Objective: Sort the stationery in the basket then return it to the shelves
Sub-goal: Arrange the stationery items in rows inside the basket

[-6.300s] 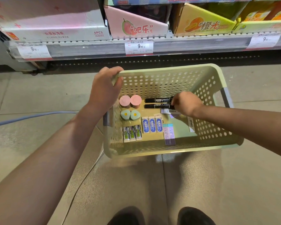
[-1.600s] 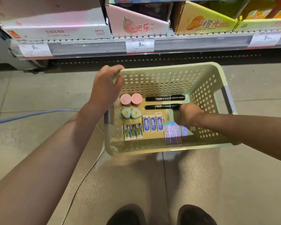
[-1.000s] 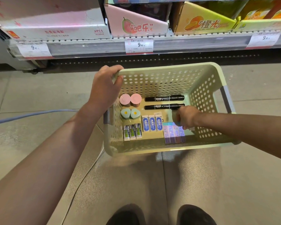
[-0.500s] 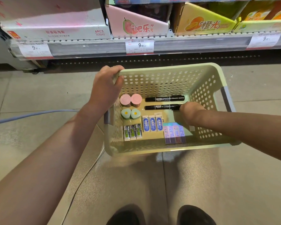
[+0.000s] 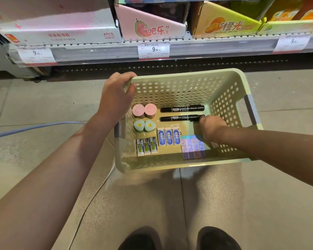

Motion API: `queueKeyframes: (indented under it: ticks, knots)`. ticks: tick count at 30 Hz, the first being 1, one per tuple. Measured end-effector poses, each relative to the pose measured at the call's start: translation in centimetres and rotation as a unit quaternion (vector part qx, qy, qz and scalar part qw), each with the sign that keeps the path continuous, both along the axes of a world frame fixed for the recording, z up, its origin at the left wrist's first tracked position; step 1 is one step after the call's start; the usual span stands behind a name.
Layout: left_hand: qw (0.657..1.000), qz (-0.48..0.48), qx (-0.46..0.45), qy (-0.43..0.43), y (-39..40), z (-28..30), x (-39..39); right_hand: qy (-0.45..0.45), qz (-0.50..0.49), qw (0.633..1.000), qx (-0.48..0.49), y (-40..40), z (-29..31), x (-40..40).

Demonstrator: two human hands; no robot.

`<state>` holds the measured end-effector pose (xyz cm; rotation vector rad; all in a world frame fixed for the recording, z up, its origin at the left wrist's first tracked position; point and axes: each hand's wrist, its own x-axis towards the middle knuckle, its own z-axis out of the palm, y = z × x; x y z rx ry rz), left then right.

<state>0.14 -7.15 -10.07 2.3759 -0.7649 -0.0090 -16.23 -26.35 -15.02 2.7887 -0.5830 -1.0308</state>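
**A:** From your head camera, where is the basket?

**B:** The pale green basket (image 5: 179, 165) sits on the tiled floor (image 5: 43, 109) in front of you, below the shelf (image 5: 188, 51) with its price tags. Your left hand (image 5: 116, 98) grips the far left corner of the rim, fingers curled over the edge.

**A:** And your right hand?

**B:** Your right hand (image 5: 212, 128) is down inside the basket, on the right side, knuckles up. Its fingers are hidden beneath it, so I cannot tell whether they pinch anything. It sits at the right end of the nearer black marker (image 5: 179, 118) and just above the purple erasers (image 5: 193, 148).

**A:** How does the stationery lie?

**B:** In rows on the basket floor. A second black marker (image 5: 182, 108) lies parallel, further back. Two pink round pieces (image 5: 144, 110) stand at the back left, two teal egg-shaped pieces (image 5: 144, 125) just in front of them. Three green-labelled erasers (image 5: 147, 147) lie side by side at the front left, three blue-labelled erasers (image 5: 168, 136) beside them towards the middle.

**A:** Anything else?

**B:** A grey cable (image 5: 34, 128) runs across the floor on your left, and your dark shoes (image 5: 179, 239) show at the bottom.
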Motion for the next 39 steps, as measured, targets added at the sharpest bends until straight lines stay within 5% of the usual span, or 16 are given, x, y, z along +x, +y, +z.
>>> queueKeyframes:
  ticks: [22, 39]
  knots:
    - [1.0, 0.001, 0.006, 0.007, 0.0, 0.3, -0.1, -0.005, -0.13, 0.986, 0.102, -0.7, -0.3, 1.0]
    - [1.0, 0.0, 0.002, -0.006, 0.0, 0.5, -0.3, 0.003, -0.094, 0.993, 0.069, -0.4, -1.0, 0.4]
